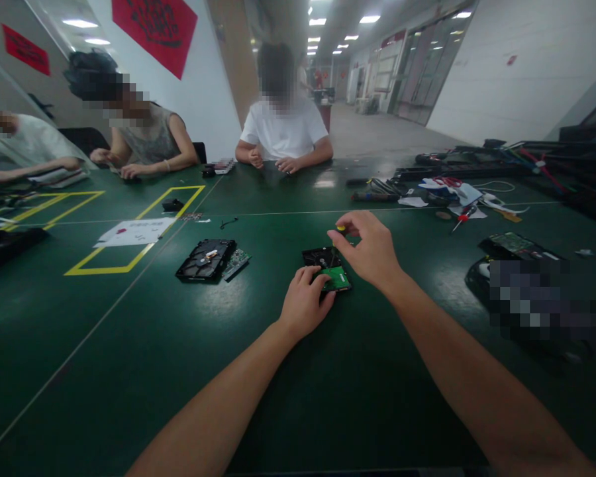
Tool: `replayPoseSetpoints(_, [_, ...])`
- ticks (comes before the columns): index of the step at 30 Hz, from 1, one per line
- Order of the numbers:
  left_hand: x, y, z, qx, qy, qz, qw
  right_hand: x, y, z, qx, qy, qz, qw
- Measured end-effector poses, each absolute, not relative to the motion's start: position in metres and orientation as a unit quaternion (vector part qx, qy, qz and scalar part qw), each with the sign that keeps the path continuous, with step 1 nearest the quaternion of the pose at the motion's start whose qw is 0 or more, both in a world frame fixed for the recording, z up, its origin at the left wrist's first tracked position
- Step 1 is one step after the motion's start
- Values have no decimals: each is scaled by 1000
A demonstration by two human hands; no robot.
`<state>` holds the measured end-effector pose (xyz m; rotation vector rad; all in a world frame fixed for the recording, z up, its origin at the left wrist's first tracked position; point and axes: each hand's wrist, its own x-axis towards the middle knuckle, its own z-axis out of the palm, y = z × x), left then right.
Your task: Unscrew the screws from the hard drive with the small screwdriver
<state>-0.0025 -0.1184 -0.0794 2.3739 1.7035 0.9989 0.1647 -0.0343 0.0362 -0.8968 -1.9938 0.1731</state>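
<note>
A small black hard drive (320, 257) with a green circuit board (336, 277) lies on the dark green table (258, 371) in front of me. My left hand (304, 303) presses down on its near edge, fingers curled over the board. My right hand (370, 248) hovers just above the drive, fingers pinched on a screwdriver with a yellow top (341, 229) that points down at it.
A second opened drive (206, 258) with a loose board (237, 263) lies to the left, beside a yellow taped rectangle holding a paper sheet (134, 232). Tools, scissors and cables (447, 189) crowd the far right. Three people sit along the far and left edges.
</note>
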Motion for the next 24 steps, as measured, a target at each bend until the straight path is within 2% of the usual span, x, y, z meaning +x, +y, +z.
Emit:
replayPoseSetpoints(14, [-2,-119,-79,768,554,319,29,166,-35,38,-341,-822,109,442])
replayPoseSetpoints(24, [-2,-119,-78,768,554,321,28,168,-31,36,-381,-809,61,444])
